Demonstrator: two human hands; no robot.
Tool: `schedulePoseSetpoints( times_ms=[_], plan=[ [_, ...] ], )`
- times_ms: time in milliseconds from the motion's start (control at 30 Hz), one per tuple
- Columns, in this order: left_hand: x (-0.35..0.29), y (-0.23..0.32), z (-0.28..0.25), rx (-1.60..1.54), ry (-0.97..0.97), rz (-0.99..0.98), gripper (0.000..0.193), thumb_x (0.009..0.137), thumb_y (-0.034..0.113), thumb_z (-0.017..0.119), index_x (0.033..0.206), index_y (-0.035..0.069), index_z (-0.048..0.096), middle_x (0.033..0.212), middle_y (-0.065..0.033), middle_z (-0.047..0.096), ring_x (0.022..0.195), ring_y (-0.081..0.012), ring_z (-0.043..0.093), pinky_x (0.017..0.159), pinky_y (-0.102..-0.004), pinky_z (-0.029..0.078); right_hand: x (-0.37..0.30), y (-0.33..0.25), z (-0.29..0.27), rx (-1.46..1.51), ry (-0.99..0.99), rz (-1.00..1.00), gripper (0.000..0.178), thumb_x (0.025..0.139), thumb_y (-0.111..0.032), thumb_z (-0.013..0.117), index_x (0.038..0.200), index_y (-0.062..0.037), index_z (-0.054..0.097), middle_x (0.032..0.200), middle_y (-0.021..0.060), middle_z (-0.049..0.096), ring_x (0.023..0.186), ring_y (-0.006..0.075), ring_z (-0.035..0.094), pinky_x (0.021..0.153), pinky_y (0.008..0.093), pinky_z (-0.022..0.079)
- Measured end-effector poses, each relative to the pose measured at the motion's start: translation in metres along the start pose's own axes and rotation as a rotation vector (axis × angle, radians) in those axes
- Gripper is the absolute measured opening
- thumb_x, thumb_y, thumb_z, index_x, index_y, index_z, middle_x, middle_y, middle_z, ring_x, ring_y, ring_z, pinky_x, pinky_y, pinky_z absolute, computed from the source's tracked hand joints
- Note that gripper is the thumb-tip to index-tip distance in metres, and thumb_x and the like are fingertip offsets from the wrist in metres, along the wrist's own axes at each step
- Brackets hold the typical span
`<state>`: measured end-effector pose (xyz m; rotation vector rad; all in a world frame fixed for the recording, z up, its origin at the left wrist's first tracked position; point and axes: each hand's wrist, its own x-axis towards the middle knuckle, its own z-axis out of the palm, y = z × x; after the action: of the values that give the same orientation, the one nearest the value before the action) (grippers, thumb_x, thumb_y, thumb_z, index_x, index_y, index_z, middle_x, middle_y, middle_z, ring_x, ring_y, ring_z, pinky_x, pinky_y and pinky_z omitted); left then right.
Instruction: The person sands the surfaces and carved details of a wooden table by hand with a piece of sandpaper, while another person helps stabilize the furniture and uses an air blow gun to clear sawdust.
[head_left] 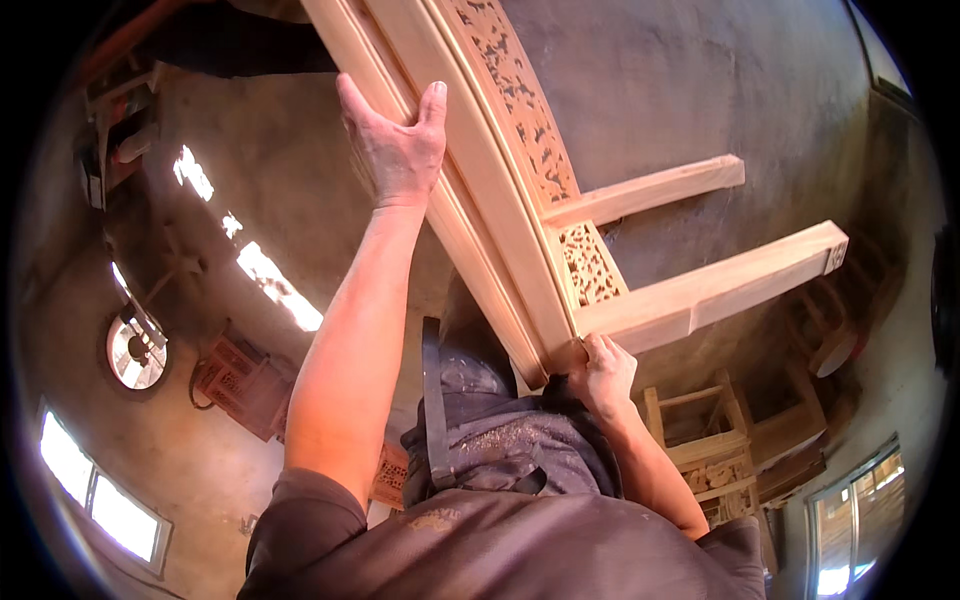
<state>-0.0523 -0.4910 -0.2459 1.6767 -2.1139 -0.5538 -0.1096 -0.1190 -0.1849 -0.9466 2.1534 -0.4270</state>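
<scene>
A pale, unfinished wooden table (505, 215) is tipped on its side and runs from the top of the view down to my waist. Below its moulded edge is an openwork carved apron (530, 110). Two squared legs, a farther leg (650, 190) and a nearer leg (720, 285), stick out to the right. My left hand (395, 150) grips the table's long edge, thumb on one side and fingers on the other. At the near corner, beside the nearer leg, my right hand (605, 375) is closed on the edge; its fingertips are partly hidden.
Another person in dark clothing (240, 40) is at the top left. Wooden frames (710, 440) stand at the right, and a reddish carved wooden piece (235, 385) lies at the left. Close to my legs is a dark upright bar (433, 400). Sunlight streaks the floor (270, 280).
</scene>
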Motion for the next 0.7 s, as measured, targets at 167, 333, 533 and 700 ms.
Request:
schedulePoseSetpoints(
  times_ms=[167, 333, 533, 700],
  plan=[
    [-0.066, 0.039, -0.010, 0.200, -0.144, -0.108, 0.100, 0.081, 0.041, 0.077, 0.155, -0.002, 0.025, 0.142, -0.0385, 0.032, 0.129, -0.0506, 0.044, 0.106, -0.0544, 0.043, -0.044, 0.017, -0.017, 0.213, 0.023, 0.158, 0.009, 0.088, -0.007, 0.071, 0.085, -0.0044, 0.063, 0.074, 0.0166, 0.064, 0.065, 0.0361, 0.065, 0.059, 0.0425, 0.052],
    [-0.134, 0.036, -0.004, 0.305, -0.105, 0.032, 0.092, 0.081, 0.036, 0.073, 0.154, 0.000, 0.029, 0.150, -0.0446, 0.017, 0.133, -0.0612, 0.035, 0.110, -0.0588, 0.040, -0.073, 0.040, -0.015, 0.459, -0.001, 0.419, 0.012, 0.091, -0.011, 0.073, 0.087, -0.0018, 0.065, 0.067, 0.0109, 0.057, 0.057, 0.0220, 0.056, 0.058, 0.0357, 0.048],
    [-0.240, 0.042, -0.014, 0.408, -0.180, 0.212, 0.090, 0.080, 0.034, 0.069, 0.154, 0.001, 0.031, 0.161, -0.0403, 0.008, 0.147, -0.0636, 0.012, 0.116, -0.0734, 0.021, -0.090, 0.056, -0.017, 0.764, 0.031, 0.579, 0.014, 0.094, -0.012, 0.072, 0.091, 0.0002, 0.066, 0.071, 0.0013, 0.059, 0.064, 0.0090, 0.050, 0.061, 0.0287, 0.045],
    [-0.326, 0.058, -0.046, 0.279, -0.370, 0.164, 0.094, 0.078, 0.020, 0.074, 0.156, -0.001, 0.025, 0.164, -0.0348, 0.009, 0.148, -0.0627, 0.007, 0.117, -0.0715, 0.017, -0.099, 0.068, -0.010, 0.968, 0.035, 0.623, 0.011, 0.096, -0.011, 0.070, 0.093, -0.0012, 0.066, 0.079, -0.0025, 0.061, 0.072, 0.0063, 0.053, 0.066, 0.0263, 0.046]
  ],
)
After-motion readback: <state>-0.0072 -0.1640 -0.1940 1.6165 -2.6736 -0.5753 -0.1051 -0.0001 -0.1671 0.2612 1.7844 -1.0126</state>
